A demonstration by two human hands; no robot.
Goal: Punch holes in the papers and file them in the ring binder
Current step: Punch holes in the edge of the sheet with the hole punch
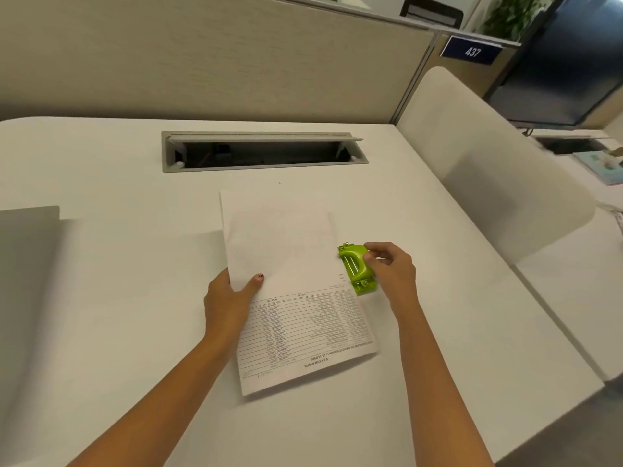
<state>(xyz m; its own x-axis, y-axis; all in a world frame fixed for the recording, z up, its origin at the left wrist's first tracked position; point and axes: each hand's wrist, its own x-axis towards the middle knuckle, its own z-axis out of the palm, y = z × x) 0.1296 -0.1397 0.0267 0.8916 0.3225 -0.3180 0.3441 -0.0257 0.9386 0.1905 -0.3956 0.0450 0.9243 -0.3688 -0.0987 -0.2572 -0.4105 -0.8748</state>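
The papers [296, 298] lie near the middle of the white desk [118, 298], a thin stack turned slightly off square, with its long right edge meeting the green hole punch [356, 269]. The left hand [229, 298] pinches the stack's left edge, thumb [254, 281] flat on top and the fingers apparently tucked beneath; this looks meant to keep the sheets from sliding or fanning while the opposite edge goes into the tool. The right hand [392, 267] curls round the punch's right side, fingertips on its body, seemingly steadying it about midway along that edge so the holes fall centred. Whether the edge is fully seated in the slot cannot be told from here. The top sheet carries a printed table of ruled rows on its near half, with the heading at the near edge and the lettering upside down to the wearer, while its far half is nearly blank. A second sheet shows beyond the far edge, offset to the left, so the stack is not squared; that may give misaligned holes. A flat grey thing [27, 251] at the left edge of the desk might be the binder, though that is unclear. On the far side, a cable hatch [263, 151] stands open.
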